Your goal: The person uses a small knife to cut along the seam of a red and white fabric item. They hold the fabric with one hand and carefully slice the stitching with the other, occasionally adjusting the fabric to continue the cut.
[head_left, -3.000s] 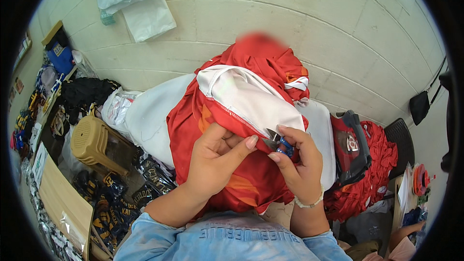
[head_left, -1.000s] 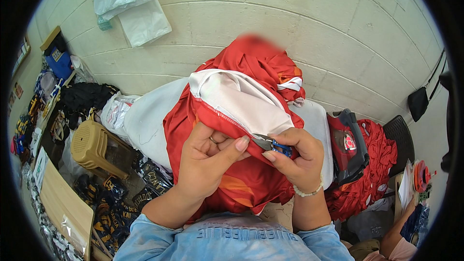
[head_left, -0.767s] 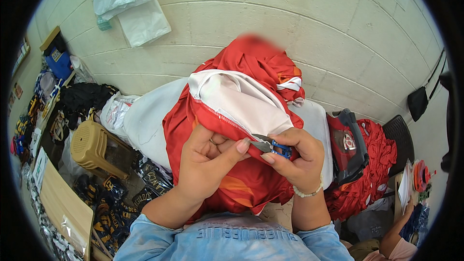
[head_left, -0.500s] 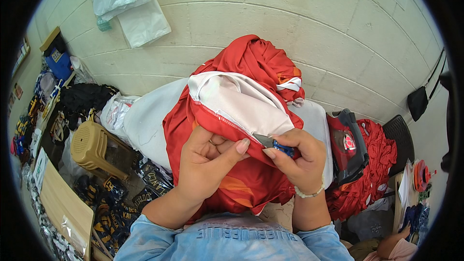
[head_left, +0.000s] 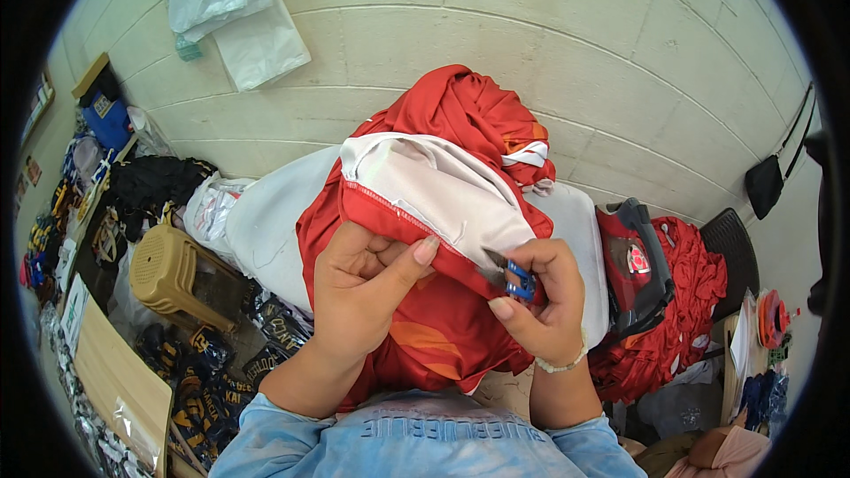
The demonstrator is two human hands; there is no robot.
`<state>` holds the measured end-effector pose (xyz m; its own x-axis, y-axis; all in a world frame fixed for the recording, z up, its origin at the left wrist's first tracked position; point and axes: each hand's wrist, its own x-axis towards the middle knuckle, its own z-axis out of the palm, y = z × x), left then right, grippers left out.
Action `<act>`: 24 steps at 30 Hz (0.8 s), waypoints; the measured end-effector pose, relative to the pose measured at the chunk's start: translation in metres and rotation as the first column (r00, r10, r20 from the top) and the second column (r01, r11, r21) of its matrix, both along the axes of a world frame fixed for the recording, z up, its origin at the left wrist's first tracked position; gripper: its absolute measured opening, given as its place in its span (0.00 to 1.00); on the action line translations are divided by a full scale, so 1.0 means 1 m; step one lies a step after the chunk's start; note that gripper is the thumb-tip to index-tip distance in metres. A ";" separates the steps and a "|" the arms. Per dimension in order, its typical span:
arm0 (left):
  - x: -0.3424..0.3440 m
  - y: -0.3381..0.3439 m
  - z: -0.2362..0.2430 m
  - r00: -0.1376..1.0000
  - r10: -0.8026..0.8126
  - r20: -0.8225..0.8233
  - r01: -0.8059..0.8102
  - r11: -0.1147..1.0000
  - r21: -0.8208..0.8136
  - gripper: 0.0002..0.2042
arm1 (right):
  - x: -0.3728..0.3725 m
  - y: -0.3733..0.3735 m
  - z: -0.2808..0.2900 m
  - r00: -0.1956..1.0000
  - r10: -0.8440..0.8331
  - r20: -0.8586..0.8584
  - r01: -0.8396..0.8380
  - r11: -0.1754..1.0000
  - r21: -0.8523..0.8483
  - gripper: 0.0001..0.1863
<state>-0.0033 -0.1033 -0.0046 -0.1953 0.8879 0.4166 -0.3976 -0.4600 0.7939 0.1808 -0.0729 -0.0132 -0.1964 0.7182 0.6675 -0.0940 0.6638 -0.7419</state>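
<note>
A red garment (head_left: 398, 217) with its white inner side (head_left: 434, 181) turned outward lies before me. My left hand (head_left: 359, 283) pinches its red seamed edge between thumb and fingers. Small blue-handled thread snips (head_left: 519, 281) are held in my right hand (head_left: 553, 301), between thumb and fingers. Their grey blades are parted and sit beside the edge, over the red and white cloth. A loose thread shows on the seam left of the blades.
More red cloth (head_left: 460, 97) is heaped behind, on a pale padded board (head_left: 274, 204). To the right stand a red and black iron (head_left: 629, 261) and a red garment pile (head_left: 677, 301). A tan stool (head_left: 164, 265) and dark packed clothes (head_left: 199, 389) are at left.
The snips have moved right, away from the seam near my left fingers, and their blades now show parted. My left hand has shifted slightly left, still pinching the edge.
</note>
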 end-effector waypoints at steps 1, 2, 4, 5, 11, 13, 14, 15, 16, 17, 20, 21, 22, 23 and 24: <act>0.000 0.000 0.001 1.000 -0.006 0.007 0.006 1.000 -0.001 0.10 | 0.002 0.000 0.001 0.996 -0.026 0.086 0.019 0.997 0.078 0.17; 0.001 0.000 0.001 1.000 -0.011 0.013 0.011 1.000 -0.010 0.10 | 0.003 0.000 0.002 0.987 -0.056 0.148 0.035 0.990 0.140 0.17; 0.002 -0.001 0.002 0.999 -0.022 0.031 0.023 0.999 -0.023 0.11 | 0.003 0.001 0.002 0.983 -0.053 0.175 0.024 0.986 0.163 0.18; 0.002 -0.002 0.002 0.999 -0.023 0.039 0.025 0.999 -0.035 0.11 | 0.004 0.002 0.002 0.983 -0.049 0.178 0.019 0.986 0.166 0.18; 0.003 -0.003 0.002 0.998 -0.058 0.036 0.059 0.998 -0.023 0.12 | 0.003 0.004 0.000 0.979 -0.098 0.179 0.059 0.976 0.209 0.19; 0.004 -0.004 0.002 0.997 -0.062 0.038 0.063 0.998 -0.021 0.12 | 0.001 0.005 0.001 0.978 -0.103 0.179 0.059 0.969 0.239 0.19; 0.004 -0.004 0.002 0.997 -0.064 0.038 0.065 0.998 -0.022 0.12 | 0.000 0.005 0.001 0.980 -0.096 0.175 0.051 0.969 0.242 0.19; 0.005 -0.005 0.002 0.997 -0.068 0.032 0.069 0.997 -0.020 0.12 | 0.000 0.006 0.001 0.980 -0.103 0.171 0.058 0.966 0.251 0.19; 0.006 -0.005 0.002 0.997 -0.072 0.026 0.073 0.997 -0.019 0.13 | -0.001 0.006 0.002 0.981 -0.104 0.164 0.060 0.965 0.254 0.19; 0.006 -0.006 0.003 0.997 -0.076 0.020 0.076 0.997 -0.017 0.13 | -0.002 0.006 0.002 0.983 -0.096 0.154 0.055 0.967 0.248 0.19; 0.006 -0.006 0.004 0.995 -0.099 0.009 0.099 0.995 0.016 0.14 | -0.004 0.005 0.004 0.981 -0.113 0.158 0.068 0.961 0.267 0.19; 0.006 -0.006 0.004 0.994 -0.109 0.015 0.108 0.994 0.024 0.14 | -0.005 0.006 0.004 0.981 -0.122 0.152 0.075 0.956 0.283 0.18; 0.006 -0.006 0.005 0.993 -0.119 0.022 0.118 0.992 0.033 0.14 | -0.007 0.006 0.005 0.982 -0.123 0.142 0.077 0.954 0.291 0.18; 0.006 -0.006 0.005 0.991 -0.129 0.028 0.128 0.991 0.041 0.14 | -0.008 0.006 0.005 0.985 -0.113 0.129 0.072 0.954 0.290 0.18; 0.006 -0.006 0.005 0.991 -0.130 0.032 0.129 0.991 0.041 0.14 | -0.008 0.006 0.006 0.982 -0.128 0.140 0.081 0.951 0.299 0.18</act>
<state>0.0030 -0.1089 0.0004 -0.0946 0.8898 0.4464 -0.4822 -0.4332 0.7614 0.1729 -0.0668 -0.0073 -0.2486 0.5198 0.8173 0.0884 0.8524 -0.5153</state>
